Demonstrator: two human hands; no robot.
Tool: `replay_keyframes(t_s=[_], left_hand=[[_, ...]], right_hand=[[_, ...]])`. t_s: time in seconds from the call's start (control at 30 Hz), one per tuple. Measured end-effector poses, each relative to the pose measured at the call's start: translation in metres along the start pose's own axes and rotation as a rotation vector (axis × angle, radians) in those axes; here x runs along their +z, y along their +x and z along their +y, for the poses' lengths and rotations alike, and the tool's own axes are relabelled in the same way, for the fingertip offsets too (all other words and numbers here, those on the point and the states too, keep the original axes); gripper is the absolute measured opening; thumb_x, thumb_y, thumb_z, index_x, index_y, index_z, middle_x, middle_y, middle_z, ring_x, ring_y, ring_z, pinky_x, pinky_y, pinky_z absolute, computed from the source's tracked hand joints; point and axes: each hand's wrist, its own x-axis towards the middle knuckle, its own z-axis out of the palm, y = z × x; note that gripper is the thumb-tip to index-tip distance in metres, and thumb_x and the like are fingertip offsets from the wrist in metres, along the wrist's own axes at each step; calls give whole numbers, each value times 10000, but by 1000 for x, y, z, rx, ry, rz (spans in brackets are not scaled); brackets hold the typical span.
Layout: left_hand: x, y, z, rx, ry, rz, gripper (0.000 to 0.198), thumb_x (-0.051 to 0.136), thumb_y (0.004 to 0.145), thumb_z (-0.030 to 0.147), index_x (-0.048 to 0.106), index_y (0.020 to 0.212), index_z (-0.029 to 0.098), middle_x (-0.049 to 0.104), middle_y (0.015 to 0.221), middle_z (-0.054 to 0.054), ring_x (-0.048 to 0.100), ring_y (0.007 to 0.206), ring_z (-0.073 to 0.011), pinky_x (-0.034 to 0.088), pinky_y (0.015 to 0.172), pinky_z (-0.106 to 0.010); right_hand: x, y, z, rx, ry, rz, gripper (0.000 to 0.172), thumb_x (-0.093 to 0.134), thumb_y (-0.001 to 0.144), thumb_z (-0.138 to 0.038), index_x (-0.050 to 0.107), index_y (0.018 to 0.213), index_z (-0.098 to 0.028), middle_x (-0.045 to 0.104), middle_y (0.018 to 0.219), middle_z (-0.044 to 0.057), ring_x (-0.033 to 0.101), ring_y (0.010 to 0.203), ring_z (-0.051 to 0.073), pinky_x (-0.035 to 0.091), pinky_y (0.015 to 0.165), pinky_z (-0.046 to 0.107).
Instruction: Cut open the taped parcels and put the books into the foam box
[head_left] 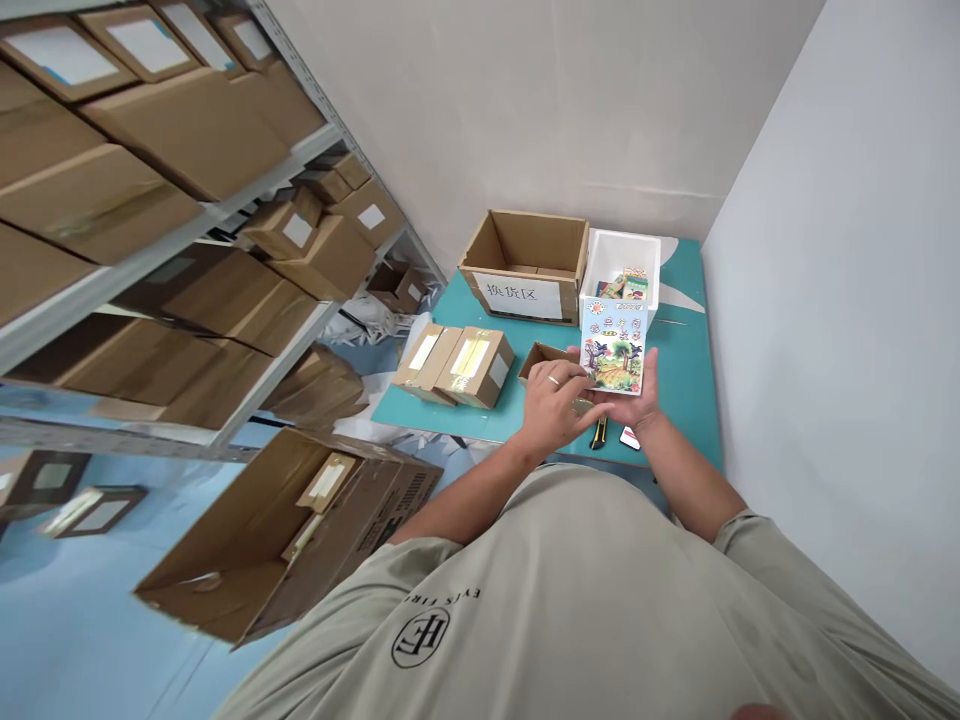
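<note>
A booklet or card pack with a colourful illustrated cover (613, 350) lies face up in my right hand (642, 405), whose palm and fingers support it from below. My left hand (553, 402), with a ring on one finger, is at the booklet's lower left corner. Its fingers are bent near that edge, and the thumb reaches apart from them over the right palm. Partly hidden behind my left hand is a small open cardboard box (541, 357). A yellow and black box cutter (598, 434) and a white phone-like object (629, 438) lie just below the hands.
On the green table (686, 375), a labelled open carton (525, 297) stands beside a white bin (624, 247) holding colourful packs. Two taped boxes (474, 368) sit at left. A large open carton (255, 570) is on the floor, near shelves (281, 165) full of boxes. Walls close the back and right.
</note>
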Motion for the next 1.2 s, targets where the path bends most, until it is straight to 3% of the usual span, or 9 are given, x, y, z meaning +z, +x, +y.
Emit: replay_keyframes(t_s=[0.27, 0.6, 0.7, 0.8, 0.9, 0.97, 1.07, 1.13, 1.2], left_hand=[[23, 14, 11, -266, -65, -12, 587, 910, 898, 801, 646, 983, 283, 696, 944, -55, 660, 861, -268, 462, 753, -403], [20, 30, 2, -250, -316, -81, 392, 923, 903, 524, 643, 1003, 268, 761, 963, -43, 705, 847, -232, 565, 764, -377], [10, 31, -9, -279, -442, -54, 320, 821, 1005, 466, 720, 1225, 258, 794, 968, -35, 725, 808, -207, 601, 766, -357], [-2, 26, -32, -348, -425, 46, 559, 785, 1063, 473, 650, 1559, 253, 775, 914, -6, 697, 736, -191, 590, 744, -343], [-15, 23, -66, -396, -378, 120, 737, 773, 1095, 529, 545, 1725, 221, 737, 886, -5, 683, 721, -201, 582, 724, -348], [-22, 23, -89, -383, -341, 141, 710, 722, 1133, 555, 561, 1732, 209, 753, 948, -38, 727, 804, -228, 608, 769, -369], [-30, 28, -114, -253, -175, 189, 513, 667, 1168, 556, 746, 1558, 232, 795, 1261, -144, 781, 1173, -316, 638, 1003, -471], [-32, 32, -120, -120, -47, 179, 408, 703, 1156, 550, 839, 1409, 261, 767, 1450, -179, 728, 1374, -364, 587, 1142, -537], [-33, 35, -121, 14, 22, 95, 380, 783, 1112, 579, 877, 1336, 287, 781, 1467, -175, 722, 1377, -377, 546, 1169, -557]], right_hand=[[5, 8, 16, -2, -91, 24, 1112, 520, 868, -1149, 780, 1545, -306, 788, 1600, 129, 569, 1656, 405, 547, 1333, 626], [0, 18, 23, -59, -80, 83, 1130, 605, 835, -1129, 770, 1566, -282, 786, 1617, 149, 591, 1668, 403, 545, 1352, 634], [-2, 23, 22, -91, -81, 112, 1026, 693, 815, -1085, 803, 1469, -302, 816, 1559, 132, 591, 1658, 421, 562, 1318, 670], [-6, 28, 20, -115, -73, 148, 836, 783, 863, -932, 789, 1441, -328, 831, 1521, 106, 605, 1638, 421, 575, 1282, 704], [-10, 33, 17, -103, -51, 162, 744, 790, 904, -816, 764, 1469, -334, 841, 1505, 93, 646, 1584, 427, 566, 1261, 754], [-11, 38, 17, -83, -21, 156, 721, 775, 923, -773, 748, 1493, -332, 849, 1495, 88, 674, 1544, 430, 549, 1258, 795], [-8, 49, 21, -55, 44, 138, 685, 746, 963, -685, 713, 1546, -328, 853, 1494, 85, 703, 1507, 418, 526, 1261, 838], [-5, 59, 27, -46, 77, 151, 664, 719, 988, -632, 695, 1575, -324, 852, 1494, 92, 715, 1495, 408, 531, 1257, 839], [-1, 68, 34, -39, 89, 187, 644, 702, 1003, -605, 693, 1582, -324, 855, 1485, 94, 725, 1486, 390, 559, 1257, 790]])
